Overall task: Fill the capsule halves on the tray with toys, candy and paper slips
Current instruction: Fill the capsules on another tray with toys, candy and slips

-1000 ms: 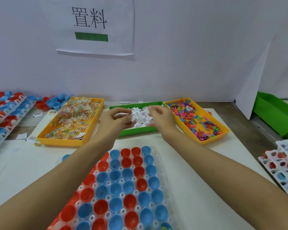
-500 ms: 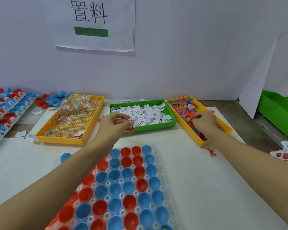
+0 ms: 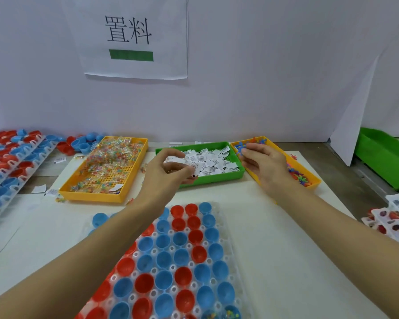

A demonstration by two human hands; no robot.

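**Both hands loading up at the supply trays, capsule tray waiting below**

Left hand point(image 3: 171, 171) hovers over the near-left corner of the green tray point(image 3: 240, 173), fingers curled, pinching what looks like paper slips point(image 3: 207, 161). Right hand point(image 3: 265, 166) sits over the left edge of the right yellow tray point(image 3: 313, 180), thumb and fingers pinching a blue toy point(image 3: 240, 147) off the toy pile point(image 3: 297, 174).

Capsule tray point(image 3: 234, 272) lies at the near middle of the table point(image 3: 286, 261); capsule halves point(image 3: 164, 259), red and blue, stand open side up, mostly empty; a few at the near edge seem filled already.

Handling, judged: slips are light, flimsy and cling together, so pinch one by a corner. Toys are light, stiff and spiky, likely to tangle; take one by an arm. Candy packets point(image 3: 108, 164) in the left yellow tray point(image 3: 90, 199) look slick and crinkly.

Around: stacked capsule trays point(image 3: 7, 164) at the far-left edge, loose halves point(image 3: 81, 145) behind the candy, a loose blue half point(image 3: 100, 219) just beside the capsule tray, filled trays point(image 3: 396, 217) at the right edge, a green bin point(image 3: 385, 155) beyond. Path down to the halves looks open.
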